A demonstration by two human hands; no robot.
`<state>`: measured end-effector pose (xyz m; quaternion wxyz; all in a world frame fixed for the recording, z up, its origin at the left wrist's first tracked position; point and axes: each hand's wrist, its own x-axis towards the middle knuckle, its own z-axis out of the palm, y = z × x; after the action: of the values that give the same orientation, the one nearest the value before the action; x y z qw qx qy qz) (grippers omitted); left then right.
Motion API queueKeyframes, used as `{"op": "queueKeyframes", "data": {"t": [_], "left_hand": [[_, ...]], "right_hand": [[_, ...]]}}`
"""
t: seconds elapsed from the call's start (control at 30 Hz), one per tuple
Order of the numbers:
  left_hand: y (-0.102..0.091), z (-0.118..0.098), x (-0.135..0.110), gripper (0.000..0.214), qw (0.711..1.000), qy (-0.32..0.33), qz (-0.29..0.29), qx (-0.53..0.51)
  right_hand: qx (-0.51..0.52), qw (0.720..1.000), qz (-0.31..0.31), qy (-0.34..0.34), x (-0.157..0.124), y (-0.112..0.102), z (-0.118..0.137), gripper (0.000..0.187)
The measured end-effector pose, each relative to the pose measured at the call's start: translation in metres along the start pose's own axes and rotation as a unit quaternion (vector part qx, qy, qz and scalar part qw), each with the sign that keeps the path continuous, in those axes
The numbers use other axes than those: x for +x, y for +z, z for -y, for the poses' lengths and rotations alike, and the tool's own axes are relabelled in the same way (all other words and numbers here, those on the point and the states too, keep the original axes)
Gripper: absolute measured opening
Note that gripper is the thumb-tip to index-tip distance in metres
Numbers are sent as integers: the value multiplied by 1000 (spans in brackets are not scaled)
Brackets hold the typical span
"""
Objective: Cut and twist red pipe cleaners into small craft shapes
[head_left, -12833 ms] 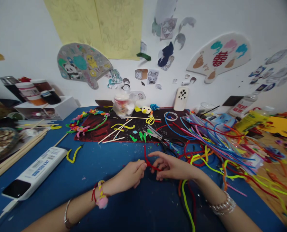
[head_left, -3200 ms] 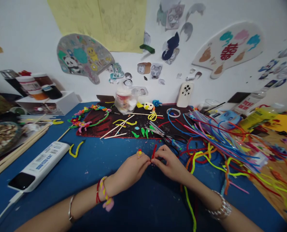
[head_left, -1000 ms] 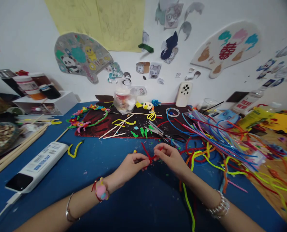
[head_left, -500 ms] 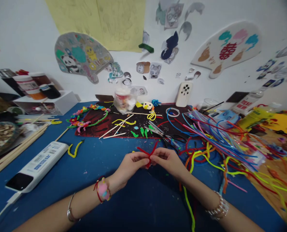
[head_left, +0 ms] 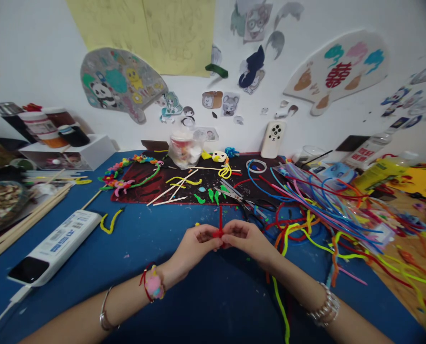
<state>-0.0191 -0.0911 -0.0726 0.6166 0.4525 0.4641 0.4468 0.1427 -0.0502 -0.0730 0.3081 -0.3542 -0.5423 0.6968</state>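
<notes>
A red pipe cleaner point(head_left: 220, 220) is pinched between my two hands above the blue table, with one part sticking straight up and the rest bent among the fingertips. My left hand point(head_left: 195, 244) closes thumb and fingers on it from the left. From the right, my right hand point(head_left: 247, 240) grips it the same way, and the fingertips nearly meet. Just beyond the hands lie scissors point(head_left: 248, 209) with dark handles. Several small green twisted pieces point(head_left: 211, 196) rest on the dark mat point(head_left: 137, 193).
To the right spreads a tangle of coloured pipe cleaners point(head_left: 306, 229). A white power bank point(head_left: 57, 246) with a cable lies left, near a bent yellow pipe cleaner point(head_left: 108, 224). Behind are a flower garland point(head_left: 118, 185), thin sticks point(head_left: 173, 187) and a phone point(head_left: 272, 139) against the wall.
The red pipe cleaner's two upper ends, spread in a V before, now show as a single upright stem. Both hands stay in nearly the same place.
</notes>
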Motion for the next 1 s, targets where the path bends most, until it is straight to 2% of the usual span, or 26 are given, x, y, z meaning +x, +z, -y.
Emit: {"op": "queueKeyframes", "data": {"t": [0.13, 0.23, 0.4, 0.63, 0.77, 1.0], "left_hand": [[1, 1, 1, 17, 1000, -16, -20, 14], [0, 1, 1, 17, 999, -22, -25, 22], [0, 1, 3, 17, 999, -21, -5, 29], [-2, 2, 3, 18, 996, 40, 19, 73], [-3, 7, 4, 21, 995, 34, 33, 90], [-1, 8, 5, 25, 997, 6, 56, 60]], "right_hand": [[-1, 1000, 25, -6, 0, -2, -3, 26], [-17, 999, 21, -24, -1, -1, -4, 25], [-34, 999, 13, -18, -2, 0, -1, 25], [-10, 1000, 19, -7, -1, -5, 0, 28], [-7, 1000, 27, -2, -1, -7, 1, 26], [-33, 999, 20, -18, -2, -4, -1, 23]]}}
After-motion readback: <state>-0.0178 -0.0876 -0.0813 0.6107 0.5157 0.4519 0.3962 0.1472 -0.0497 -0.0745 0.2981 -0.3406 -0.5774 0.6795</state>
